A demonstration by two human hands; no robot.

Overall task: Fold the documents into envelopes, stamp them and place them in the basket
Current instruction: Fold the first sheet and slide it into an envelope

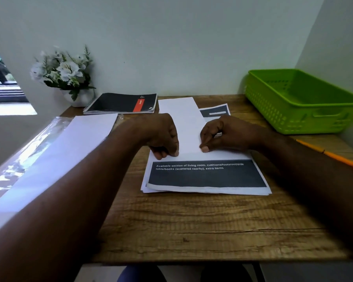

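Observation:
A long white envelope (181, 123) lies lengthwise away from me on a stack of documents (206, 177) whose top sheet has a dark printed block with white text. My left hand (164, 137) pinches the envelope's near left corner with curled fingers. On the near right corner, my right hand (217, 135) has thumb and fingertips pinched on the edge. A green plastic basket (293, 119) stands at the back right with nothing visible inside. Further white envelopes (69, 151) lie at the left on a clear plastic wrapper.
A black spiral notebook (120, 103) with a red stripe lies at the back. White flowers in a pot (63, 74) stand in the back left corner. Another printed sheet (215, 110) pokes out behind my right hand. An orange pencil (332, 156) lies at the right edge of the wooden table (192, 224).

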